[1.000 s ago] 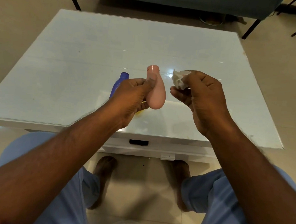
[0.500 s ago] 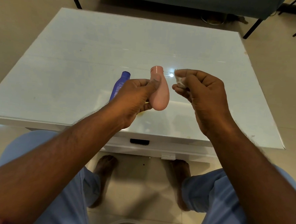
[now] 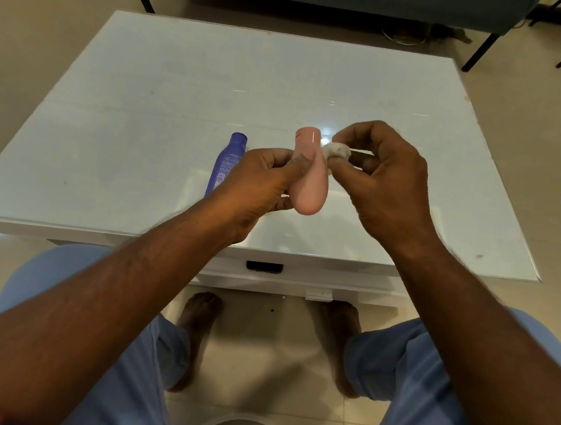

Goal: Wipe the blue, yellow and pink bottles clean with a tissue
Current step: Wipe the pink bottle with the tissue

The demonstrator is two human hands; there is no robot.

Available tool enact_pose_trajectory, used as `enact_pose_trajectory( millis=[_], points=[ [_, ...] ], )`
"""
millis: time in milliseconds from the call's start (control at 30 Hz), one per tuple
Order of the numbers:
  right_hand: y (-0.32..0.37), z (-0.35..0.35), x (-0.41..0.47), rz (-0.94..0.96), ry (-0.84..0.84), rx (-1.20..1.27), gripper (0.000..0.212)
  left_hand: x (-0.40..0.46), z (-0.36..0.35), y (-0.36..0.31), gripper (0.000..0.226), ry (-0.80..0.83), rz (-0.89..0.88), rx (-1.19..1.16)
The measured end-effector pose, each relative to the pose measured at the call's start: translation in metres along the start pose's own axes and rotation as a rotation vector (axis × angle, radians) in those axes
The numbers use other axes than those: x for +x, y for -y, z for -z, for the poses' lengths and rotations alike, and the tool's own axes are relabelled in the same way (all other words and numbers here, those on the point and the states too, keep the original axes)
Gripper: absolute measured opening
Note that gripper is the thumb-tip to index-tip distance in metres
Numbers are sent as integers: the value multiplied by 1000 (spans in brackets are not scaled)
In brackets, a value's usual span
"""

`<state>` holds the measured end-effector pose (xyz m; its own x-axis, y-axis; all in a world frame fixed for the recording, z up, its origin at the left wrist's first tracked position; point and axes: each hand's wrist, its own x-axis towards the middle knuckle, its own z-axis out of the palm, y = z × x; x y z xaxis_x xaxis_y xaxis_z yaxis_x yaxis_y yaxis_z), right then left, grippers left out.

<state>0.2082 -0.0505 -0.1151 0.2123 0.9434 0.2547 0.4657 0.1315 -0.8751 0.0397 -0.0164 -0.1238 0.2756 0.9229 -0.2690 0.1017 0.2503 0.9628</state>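
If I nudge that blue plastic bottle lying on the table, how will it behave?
The blue plastic bottle lies on its side on the glossy white table, so it would probably roll or slide. It looks rigid and probably light.

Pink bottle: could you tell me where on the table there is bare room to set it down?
The table is bare left of the blue bottle, across the far half, and right of the right hand. Crowded: around the left hand holding the pink bottle.
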Motion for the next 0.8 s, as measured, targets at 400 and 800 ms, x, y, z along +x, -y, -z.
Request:
enact_pose_trajectory(
  millis=[400, 800],
  points=[
    [4, -2, -11, 12, 182, 19, 16, 5, 10, -5, 22, -161, 69, -225],
    [6, 2, -13, -64, 269, 76, 9, 0, 7, -12, 20, -175, 70, -276]
  ],
)
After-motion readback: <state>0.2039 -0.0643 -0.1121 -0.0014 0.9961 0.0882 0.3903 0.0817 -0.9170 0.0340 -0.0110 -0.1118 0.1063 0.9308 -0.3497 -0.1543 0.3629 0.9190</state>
